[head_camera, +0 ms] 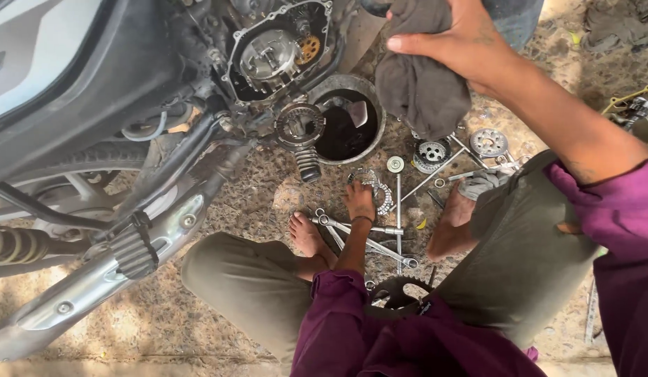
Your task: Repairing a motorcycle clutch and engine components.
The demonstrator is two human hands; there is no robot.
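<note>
My right hand (458, 43) is raised at the top of the view and grips a dark grey rag (420, 89) that hangs down over the ground. My left hand (359, 200) reaches down between my knees and rests on a stack of toothed clutch plates (377, 186) lying on the ground; whether it grips them is unclear. Several spanners (369, 236) lie just below that hand. Beyond them stand a round clutch hub (431, 154) and a flat pressure plate (489, 142).
A motorcycle fills the left, its open engine case (276, 50) showing the clutch. A round pan of dark oil (348, 119) sits under it, with the footpeg (307, 163) and exhaust pipe (93, 283) nearby. My bare feet (308, 236) rest on gravelly ground. A sprocket (396, 292) lies near my lap.
</note>
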